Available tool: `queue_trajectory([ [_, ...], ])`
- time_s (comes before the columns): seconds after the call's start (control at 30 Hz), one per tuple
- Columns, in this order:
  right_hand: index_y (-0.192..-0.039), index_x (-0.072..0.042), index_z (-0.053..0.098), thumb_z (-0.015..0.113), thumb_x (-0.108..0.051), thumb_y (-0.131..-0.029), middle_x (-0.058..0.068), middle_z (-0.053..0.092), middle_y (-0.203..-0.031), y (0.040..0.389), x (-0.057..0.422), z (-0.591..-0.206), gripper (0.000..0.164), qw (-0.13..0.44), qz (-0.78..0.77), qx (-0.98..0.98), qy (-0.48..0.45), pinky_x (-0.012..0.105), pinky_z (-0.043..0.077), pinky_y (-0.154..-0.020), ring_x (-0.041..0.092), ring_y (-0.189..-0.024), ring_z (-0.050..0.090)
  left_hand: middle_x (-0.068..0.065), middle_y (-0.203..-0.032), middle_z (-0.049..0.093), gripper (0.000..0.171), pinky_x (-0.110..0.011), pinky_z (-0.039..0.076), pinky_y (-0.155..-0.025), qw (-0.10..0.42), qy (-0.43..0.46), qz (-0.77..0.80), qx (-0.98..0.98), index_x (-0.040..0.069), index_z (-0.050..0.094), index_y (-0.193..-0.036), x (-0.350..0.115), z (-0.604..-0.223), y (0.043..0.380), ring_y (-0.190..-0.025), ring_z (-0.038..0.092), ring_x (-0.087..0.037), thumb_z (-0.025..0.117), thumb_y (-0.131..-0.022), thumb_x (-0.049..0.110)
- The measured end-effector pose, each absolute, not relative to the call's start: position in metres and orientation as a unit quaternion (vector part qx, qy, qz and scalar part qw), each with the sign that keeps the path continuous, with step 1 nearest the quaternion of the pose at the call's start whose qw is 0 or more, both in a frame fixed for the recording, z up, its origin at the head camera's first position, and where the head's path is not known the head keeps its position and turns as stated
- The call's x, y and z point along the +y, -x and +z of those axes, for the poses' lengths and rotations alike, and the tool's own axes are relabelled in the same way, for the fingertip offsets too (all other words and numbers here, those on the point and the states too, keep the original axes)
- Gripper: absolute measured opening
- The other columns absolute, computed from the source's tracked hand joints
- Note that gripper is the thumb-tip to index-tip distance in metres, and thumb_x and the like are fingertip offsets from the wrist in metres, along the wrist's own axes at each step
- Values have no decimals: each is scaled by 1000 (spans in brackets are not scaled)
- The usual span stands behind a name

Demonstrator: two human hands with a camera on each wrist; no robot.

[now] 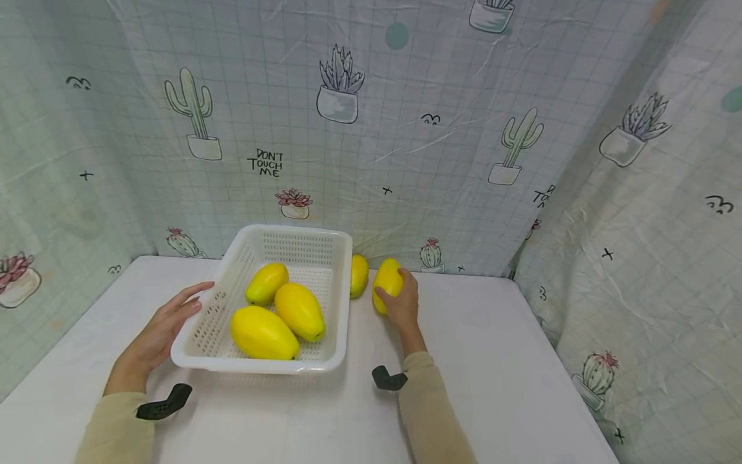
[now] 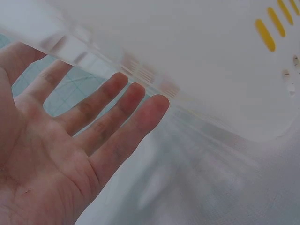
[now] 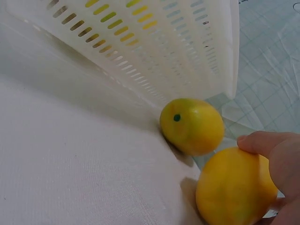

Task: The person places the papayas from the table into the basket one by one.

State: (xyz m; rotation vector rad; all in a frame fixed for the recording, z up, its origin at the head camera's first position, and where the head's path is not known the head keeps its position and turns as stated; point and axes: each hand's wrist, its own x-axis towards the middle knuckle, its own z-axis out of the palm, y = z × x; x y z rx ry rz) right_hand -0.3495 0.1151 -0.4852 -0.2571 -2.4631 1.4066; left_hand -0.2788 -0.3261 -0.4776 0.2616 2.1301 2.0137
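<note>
A white plastic basket (image 1: 261, 365) with slotted walls holds three yellow papayas, among them a large front papaya (image 1: 263, 333). My left hand (image 1: 163, 327) is at the basket's left side, its fingers extended and fingertips right at the wall, as the left wrist view also shows. To the right of the basket, my right hand (image 1: 404, 301) grips a yellow papaya (image 1: 386, 276) between thumb and fingers. In the right wrist view this gripped papaya (image 3: 232, 187) is close to another papaya (image 3: 194, 126), which has a dark spot at its end and lies beside the basket wall.
The white tabletop (image 1: 487, 348) extends around the basket. Behind it and along both sides hangs a curtain (image 1: 382, 154) printed with cacti and grid lines. A black wrist device (image 1: 165, 403) shows at the left sleeve and another black device (image 1: 388, 379) at the right.
</note>
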Motion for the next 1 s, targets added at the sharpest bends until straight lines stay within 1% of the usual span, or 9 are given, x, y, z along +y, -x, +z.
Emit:
queue_trajectory([
  [0.17,-135,-17,35,72,-27,-76,7,33,-141,347,114,-487,71,141,498,-849,100,46,32,-106,27,-125,39,13,-133,40,48,-34,54,-79,98,-89,678,723,29,21,-145,-326,-478,279,-102,60,-4,35,-99,28],
  [0.47,-135,-21,36,72,-29,-77,4,36,-139,342,112,-488,68,139,509,-841,118,46,34,-105,26,-122,41,16,-132,40,49,-32,54,-79,85,-97,673,728,28,21,-145,-325,-480,278,-103,59,-3,36,-99,28],
  [0.67,-135,-21,35,72,-29,-77,4,35,-139,339,112,-486,69,135,515,-837,125,46,33,-106,25,-123,40,16,-132,41,48,-32,54,-80,88,-94,674,728,29,21,-145,-325,-479,278,-104,59,-4,35,-99,28],
  [1.0,-135,-22,35,71,-28,-78,4,35,-137,340,110,-486,68,136,522,-832,130,47,35,-105,25,-121,40,12,-134,39,48,-35,55,-79,91,-93,676,725,28,20,-145,-325,-479,278,-102,60,-5,35,-99,28],
])
